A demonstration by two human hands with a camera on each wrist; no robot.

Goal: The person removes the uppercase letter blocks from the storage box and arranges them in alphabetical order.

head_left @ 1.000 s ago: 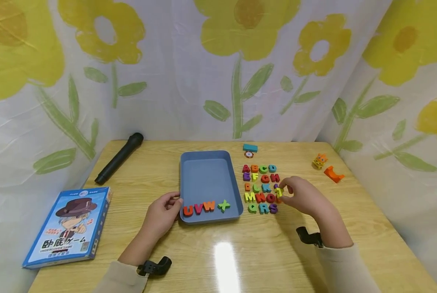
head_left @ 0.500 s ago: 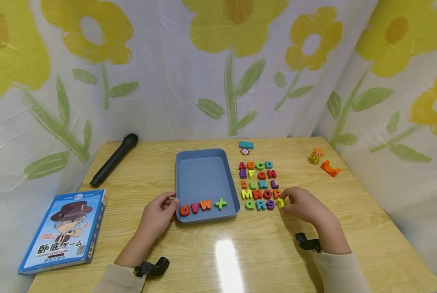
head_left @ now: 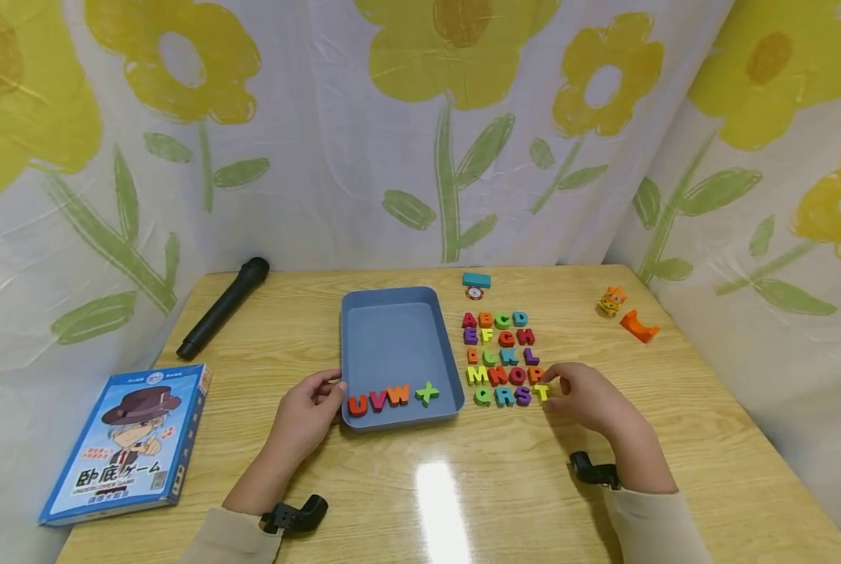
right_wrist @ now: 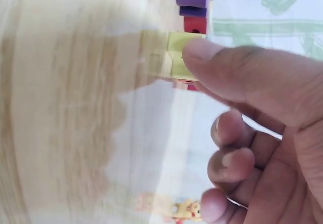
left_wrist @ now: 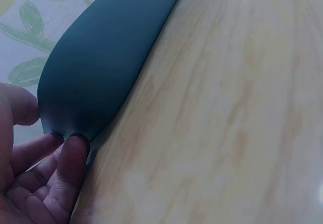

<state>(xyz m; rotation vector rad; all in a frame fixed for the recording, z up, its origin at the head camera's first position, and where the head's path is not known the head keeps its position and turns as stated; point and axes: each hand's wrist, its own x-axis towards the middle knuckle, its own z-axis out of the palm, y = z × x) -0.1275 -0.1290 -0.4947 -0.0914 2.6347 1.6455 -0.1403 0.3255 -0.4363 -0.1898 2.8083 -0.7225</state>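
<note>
My left hand [head_left: 309,411] grips the near left corner of the blue-grey tray [head_left: 399,337]; in the left wrist view its fingers curl at the tray's outer wall [left_wrist: 96,67]. Inside the tray, along its near edge, lie a red U [head_left: 357,406], a pink V [head_left: 378,401], an orange W [head_left: 397,395] and a green X [head_left: 427,392]. My right hand [head_left: 592,399] pinches a yellow letter T [head_left: 541,392] at the right end of the nearest letter row, beside a purple S [head_left: 523,395]. In the right wrist view the thumb presses on the yellow T [right_wrist: 176,57]; the index finger is mostly hidden.
Rows of coloured letters, such as a yellow M [head_left: 477,375], lie right of the tray. Behind them are a teal block [head_left: 476,280] and a round chip [head_left: 474,293]. A microphone [head_left: 224,308], a game box [head_left: 127,446], a small figure [head_left: 611,301] and an orange piece [head_left: 639,326] lie farther out.
My right hand has brought the yellow T nearer and down to the row's end beside the S, where it has turned upright to read as a T. The left hand stays at the tray.
</note>
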